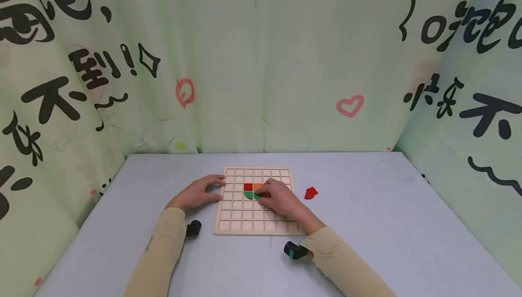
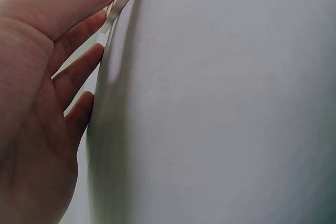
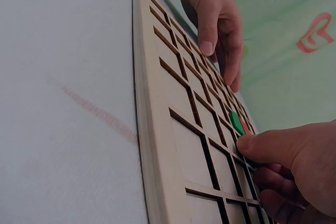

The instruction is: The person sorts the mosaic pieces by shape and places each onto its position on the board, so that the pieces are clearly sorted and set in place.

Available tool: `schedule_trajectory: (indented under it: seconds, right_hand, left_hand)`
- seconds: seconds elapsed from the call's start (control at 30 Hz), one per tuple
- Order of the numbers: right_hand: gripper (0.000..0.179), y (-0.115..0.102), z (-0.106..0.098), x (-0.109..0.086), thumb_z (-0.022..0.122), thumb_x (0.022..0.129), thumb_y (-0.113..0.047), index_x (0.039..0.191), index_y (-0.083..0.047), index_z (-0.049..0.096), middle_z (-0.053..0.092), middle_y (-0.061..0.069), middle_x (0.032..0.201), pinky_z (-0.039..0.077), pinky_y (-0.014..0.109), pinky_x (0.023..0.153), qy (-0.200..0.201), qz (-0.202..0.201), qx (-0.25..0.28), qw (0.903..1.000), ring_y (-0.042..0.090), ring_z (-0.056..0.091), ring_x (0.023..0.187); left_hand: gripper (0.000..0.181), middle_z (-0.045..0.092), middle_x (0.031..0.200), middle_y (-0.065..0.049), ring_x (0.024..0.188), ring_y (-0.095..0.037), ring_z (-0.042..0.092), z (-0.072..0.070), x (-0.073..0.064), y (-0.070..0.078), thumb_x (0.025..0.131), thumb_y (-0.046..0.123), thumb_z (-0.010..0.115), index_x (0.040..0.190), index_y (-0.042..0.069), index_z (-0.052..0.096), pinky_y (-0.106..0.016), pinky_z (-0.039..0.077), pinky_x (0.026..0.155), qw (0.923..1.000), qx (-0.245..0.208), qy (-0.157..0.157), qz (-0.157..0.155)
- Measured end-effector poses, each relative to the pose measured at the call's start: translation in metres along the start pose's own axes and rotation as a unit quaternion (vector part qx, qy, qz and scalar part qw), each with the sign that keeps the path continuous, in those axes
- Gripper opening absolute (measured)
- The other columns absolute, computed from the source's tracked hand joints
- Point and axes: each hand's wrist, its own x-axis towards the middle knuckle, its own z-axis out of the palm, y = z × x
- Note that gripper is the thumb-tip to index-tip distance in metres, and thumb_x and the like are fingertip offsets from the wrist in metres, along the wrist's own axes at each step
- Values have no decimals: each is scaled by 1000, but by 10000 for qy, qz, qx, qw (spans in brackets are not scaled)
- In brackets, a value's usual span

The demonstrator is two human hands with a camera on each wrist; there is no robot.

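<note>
Green piece [image 1: 257,196]: looked light, stiff, best edge-held, pinched by right hand [image 1: 279,196] on board [image 1: 244,232] touched at left by loose left hand [image 1: 199,192].

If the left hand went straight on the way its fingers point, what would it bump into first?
Most likely the pale wooden square-grid board: the fingers of the left hand are at its edge, though contact is hard to judge.

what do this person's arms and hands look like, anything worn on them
Both hands, left hand and right hand, are gloveless. The left sleeve is long and beige with small dark marking; the right sleeve is beige too. Each wrist carries a small black camera, the left camera and the right camera, which shows a teal patch.
</note>
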Motion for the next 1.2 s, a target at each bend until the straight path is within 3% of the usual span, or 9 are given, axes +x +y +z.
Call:
schedule_trajectory:
  seconds: [0.97,1.2]
  right_hand:
    - [19,1,3,4,68,90,-6,108,-6,75,63,5,103,53,35,82,83,355,-22,9993,20,59,95]
    - [17,3,4,4,69,89,-6,105,-6,76,63,4,100,51,31,75,268,348,-29,9990,18,58,90]
  left_hand:
    - [41,44,150,-4,143,-29,30,-2,-3,3,87,22,75,125,11,62,-47,28,115,10000,-61,-28,41]
    - [41,43,150,-4,143,-30,30,-1,-3,3,88,22,74,126,12,62,-48,28,115,10000,-71,-31,9]
